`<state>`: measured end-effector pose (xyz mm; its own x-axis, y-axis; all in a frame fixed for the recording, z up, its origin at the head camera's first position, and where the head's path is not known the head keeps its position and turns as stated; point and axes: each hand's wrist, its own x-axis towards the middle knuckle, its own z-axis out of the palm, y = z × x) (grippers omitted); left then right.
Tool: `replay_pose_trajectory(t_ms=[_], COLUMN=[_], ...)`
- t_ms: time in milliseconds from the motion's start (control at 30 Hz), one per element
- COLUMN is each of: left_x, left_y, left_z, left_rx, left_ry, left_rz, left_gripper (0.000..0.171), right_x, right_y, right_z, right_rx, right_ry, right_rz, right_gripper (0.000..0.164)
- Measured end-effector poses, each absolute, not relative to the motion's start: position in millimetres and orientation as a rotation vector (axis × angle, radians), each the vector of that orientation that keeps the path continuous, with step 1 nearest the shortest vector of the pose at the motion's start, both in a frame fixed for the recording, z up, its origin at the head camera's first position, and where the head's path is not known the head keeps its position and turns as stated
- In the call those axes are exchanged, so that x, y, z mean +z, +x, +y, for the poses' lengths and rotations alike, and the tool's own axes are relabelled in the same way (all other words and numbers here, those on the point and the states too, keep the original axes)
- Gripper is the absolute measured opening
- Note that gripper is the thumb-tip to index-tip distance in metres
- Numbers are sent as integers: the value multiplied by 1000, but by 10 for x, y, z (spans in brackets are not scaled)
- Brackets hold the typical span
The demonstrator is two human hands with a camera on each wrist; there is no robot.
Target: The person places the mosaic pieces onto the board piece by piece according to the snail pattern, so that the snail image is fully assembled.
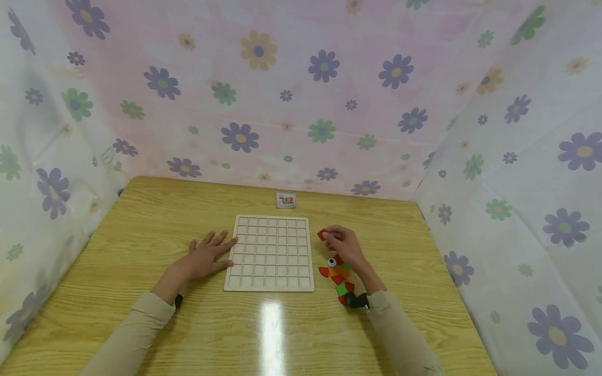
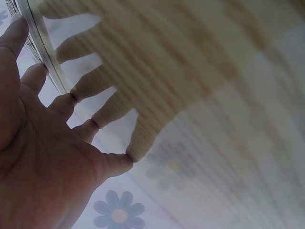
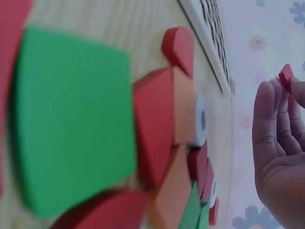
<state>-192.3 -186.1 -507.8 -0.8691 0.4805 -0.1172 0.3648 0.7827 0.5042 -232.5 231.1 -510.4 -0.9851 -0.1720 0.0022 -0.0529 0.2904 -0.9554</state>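
A pale wooden grid board [image 1: 273, 254] with rows of square recesses lies on the table. At its left edge my left hand [image 1: 203, 258] rests with fingers spread, the fingertips touching the board's rim and tabletop; the left wrist view shows the same hand [image 2: 52, 143] with its fingertips on the glossy surface. To the right of the board, my right hand [image 1: 343, 244] pinches a small red block [image 1: 322, 234] between thumb and fingers, raised over the table. Below that hand lie several coloured blocks, among them a green block [image 3: 76, 119] and a white eye piece [image 1: 332, 262].
Behind the board lies a small picture card [image 1: 286, 200]. Flowered cloth [image 1: 282, 104] hangs around the back and both sides of the wooden table [image 1: 211, 334]. The loose blocks sit close under the right forearm, beside the board's right edge.
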Motion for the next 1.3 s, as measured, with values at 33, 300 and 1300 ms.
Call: replay_pose_trajectory(t_ms=[33,300,1300], left_x=[-5078,-5093,-5122], left_y=[-1923,-1933,-1966], left_z=[-1861,-1861,-1873], left_rx=[703,676,732], left_ry=[658,655,629], left_rz=[2735,2744,2708], left_gripper=[69,68,74], right_x=[-5094,-5081,-5211], right_y=[-2332,-2359,-2418], right_z=[2290,2148,1604], right_rx=[-1803,-1848,-1724], right_ry=[-211,-203,-83], right_rz=[2442,2397,2495], right_gripper=[26,25,14])
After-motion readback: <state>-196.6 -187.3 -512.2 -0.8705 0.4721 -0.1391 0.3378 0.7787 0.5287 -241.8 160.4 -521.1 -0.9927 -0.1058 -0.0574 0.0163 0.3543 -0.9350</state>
